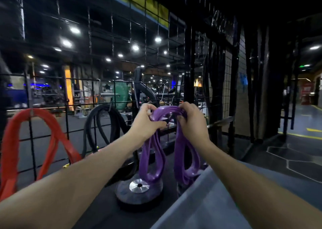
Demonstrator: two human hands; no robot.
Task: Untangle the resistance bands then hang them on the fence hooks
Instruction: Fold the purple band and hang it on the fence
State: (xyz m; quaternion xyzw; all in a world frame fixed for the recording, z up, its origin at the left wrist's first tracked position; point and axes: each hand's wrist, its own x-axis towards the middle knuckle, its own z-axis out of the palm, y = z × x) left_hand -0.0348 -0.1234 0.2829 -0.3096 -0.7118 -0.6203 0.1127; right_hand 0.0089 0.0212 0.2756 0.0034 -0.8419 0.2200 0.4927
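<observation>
- Purple resistance band point(157, 152), gathered in several loops, held up in front of the wire fence point(97, 89) by both hands.
- Left hand point(145, 122): fingers curled round the top of the bundle at its left side, thumb on the strands.
- Right hand point(190, 122): fingers curled over the top of the bundle at its right side.
- Top arc of the band spans between the two hands; two loop bunches hang below, one under each hand.
- Red band point(19, 141) hangs on the fence, far left.
- Black band point(102, 124) hangs on the fence, between red band and left hand.
- Round weight plate point(137, 192) lies below the purple loops.
</observation>
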